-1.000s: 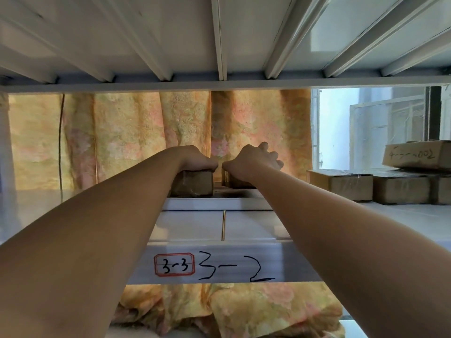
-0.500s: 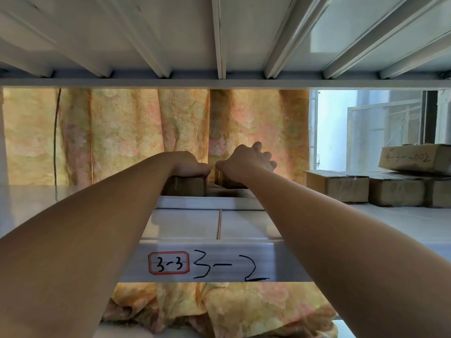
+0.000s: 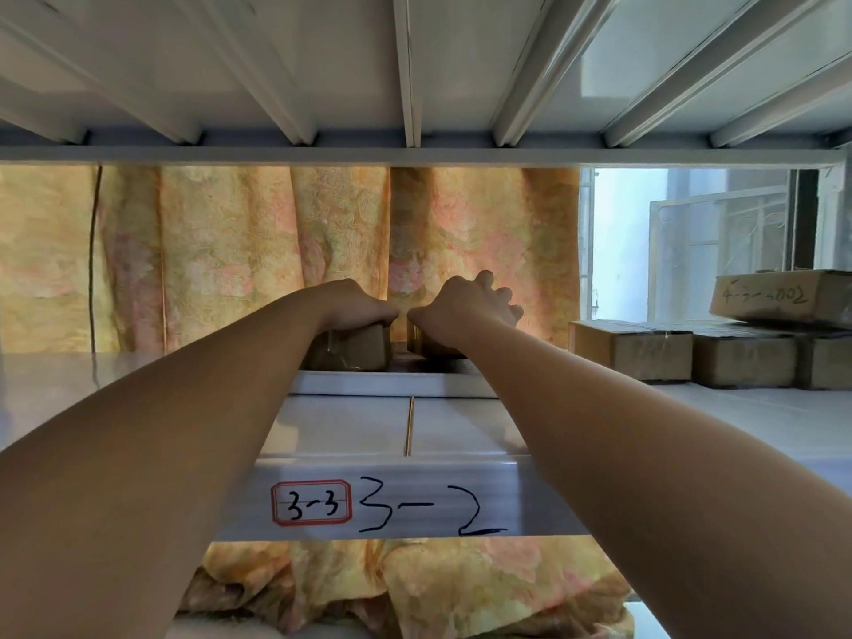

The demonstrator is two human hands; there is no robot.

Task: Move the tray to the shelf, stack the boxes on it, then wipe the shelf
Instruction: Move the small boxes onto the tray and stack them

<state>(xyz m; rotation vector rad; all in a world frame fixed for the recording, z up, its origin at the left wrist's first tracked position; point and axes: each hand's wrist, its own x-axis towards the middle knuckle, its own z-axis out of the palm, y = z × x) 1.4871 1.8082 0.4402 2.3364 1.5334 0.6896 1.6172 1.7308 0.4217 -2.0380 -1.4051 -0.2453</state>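
A white tray point(image 3: 392, 384) lies deep on the white shelf point(image 3: 346, 426). Two small brown boxes stand side by side on it. My left hand point(image 3: 355, 306) grips the top of the left box point(image 3: 359, 350), fingers curled over its far edge. My right hand point(image 3: 465, 302) grips the right box point(image 3: 426, 348), which is mostly hidden behind the hand and wrist. Both arms reach far in from the shelf's front edge.
Several brown cardboard boxes point(image 3: 631, 348) sit at the right of the shelf, one box point(image 3: 779, 297) stacked on top. A yellow floral curtain point(image 3: 276, 251) hangs behind. The upper shelf's ribbed underside point(image 3: 415, 76) is close overhead. The front rail point(image 3: 415, 505) is marked 3-2.
Both hands stay on the two boxes with hardly any movement. The view has shifted slightly.
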